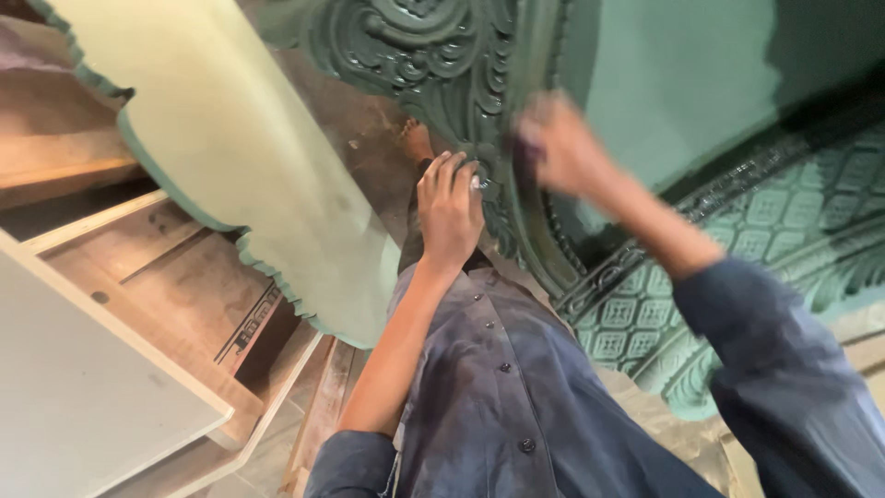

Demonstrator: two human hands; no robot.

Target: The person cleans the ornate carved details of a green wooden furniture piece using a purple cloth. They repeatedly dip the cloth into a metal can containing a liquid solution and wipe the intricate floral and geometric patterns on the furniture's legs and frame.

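A large green-painted carved wooden panel with scrollwork and a lattice border stands in front of me. My left hand is shut on a small object with a pale top, held against the carved scroll edge. My right hand is blurred by motion and presses a dark piece, perhaps a rag or pad, against the curved moulding of the panel. Both arms wear dark blue sleeves, and my dark blue buttoned shirt fills the lower middle.
A pale green scalloped board leans at the left. Bare wooden frames and a pale flat board lie at lower left. A bare foot shows on the brown floor near the carving.
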